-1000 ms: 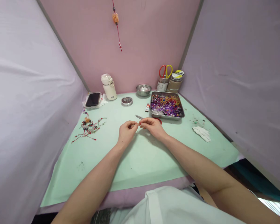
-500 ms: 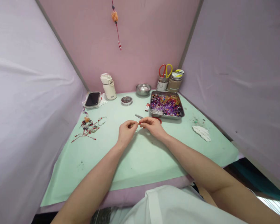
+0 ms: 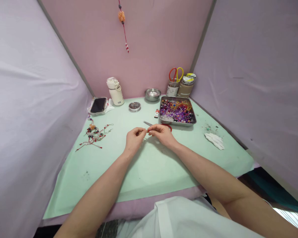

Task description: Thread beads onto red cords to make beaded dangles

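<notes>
Over the middle of the green mat [image 3: 149, 172], my two hands meet fingertip to fingertip. My left hand [image 3: 135, 140] pinches a thin pale cord [image 3: 145, 138], whose loose end shows just below the fingers. In the fingertips of my right hand [image 3: 163, 135] is a small red bead [image 3: 148, 130], partly covered by the thumb and index finger. Whether the cord passes through the bead is too small to tell. Scissors with red handles [image 3: 168, 127] lie behind my right hand, their blades [image 3: 147, 123] pointing left.
A metal tray of beads [image 3: 195, 123] stands behind my right hand. At the left lie beaded strings [image 3: 95, 135] and a phone [image 3: 98, 105]. Along the back are a white bottle [image 3: 116, 92], a round tin [image 3: 134, 106] and a steel bowl [image 3: 152, 96]. White tissue [image 3: 215, 141] lies right.
Both hands stay in nearly the same place, with only slight finger movement around the red bead. Nothing else on the mat has moved.
</notes>
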The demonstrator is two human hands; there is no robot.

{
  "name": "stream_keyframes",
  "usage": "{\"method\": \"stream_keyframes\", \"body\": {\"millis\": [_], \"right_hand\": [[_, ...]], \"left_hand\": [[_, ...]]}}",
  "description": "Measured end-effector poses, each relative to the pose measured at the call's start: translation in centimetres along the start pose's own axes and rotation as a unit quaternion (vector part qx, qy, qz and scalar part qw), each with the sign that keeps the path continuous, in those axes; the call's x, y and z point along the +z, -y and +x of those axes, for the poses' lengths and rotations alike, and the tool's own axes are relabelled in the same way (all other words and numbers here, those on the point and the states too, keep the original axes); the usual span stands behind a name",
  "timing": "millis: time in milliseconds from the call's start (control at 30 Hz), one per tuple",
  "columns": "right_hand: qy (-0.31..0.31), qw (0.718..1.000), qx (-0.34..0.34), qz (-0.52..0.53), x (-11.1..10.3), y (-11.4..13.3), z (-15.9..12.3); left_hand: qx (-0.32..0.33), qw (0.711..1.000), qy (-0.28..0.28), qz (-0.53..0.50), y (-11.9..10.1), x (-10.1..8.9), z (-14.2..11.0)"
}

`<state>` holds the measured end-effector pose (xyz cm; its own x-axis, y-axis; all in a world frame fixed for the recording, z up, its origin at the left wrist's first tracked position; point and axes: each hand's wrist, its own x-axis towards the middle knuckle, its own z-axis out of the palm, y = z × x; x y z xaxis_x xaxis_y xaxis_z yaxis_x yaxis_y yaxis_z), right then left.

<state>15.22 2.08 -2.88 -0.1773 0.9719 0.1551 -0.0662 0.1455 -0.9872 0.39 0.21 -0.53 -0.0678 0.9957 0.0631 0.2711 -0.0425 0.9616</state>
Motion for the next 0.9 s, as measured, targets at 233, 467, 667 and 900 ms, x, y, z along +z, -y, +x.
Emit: {"method": "stream_keyframes", "body": {"millis": [233, 467, 667, 900], "right_hand": [[0.002, 1.0, 0.004, 0.012, 0.05, 0.06, 0.02], [-0.002, 1.0, 0.004, 0.009, 0.06, -0.05, 0.05], [-0.005, 1.0, 0.005, 0.013, 0.09, -0.18, 0.08], [-0.003, 1.0, 0.009, 0.023, 0.08, -0.07, 0.05]], "left_hand": [[0.003, 1.0, 0.0, -0.007, 0.2, -0.02, 0.08], [0.001, 1.0, 0.002, -0.013, 0.09, -0.04, 0.0], [-0.003, 1.0, -0.001, -0.014, 0.01, 0.01, -0.03], [0.004, 1.0, -0.004, -0.005, 0.12, 0.03, 0.0]]}}
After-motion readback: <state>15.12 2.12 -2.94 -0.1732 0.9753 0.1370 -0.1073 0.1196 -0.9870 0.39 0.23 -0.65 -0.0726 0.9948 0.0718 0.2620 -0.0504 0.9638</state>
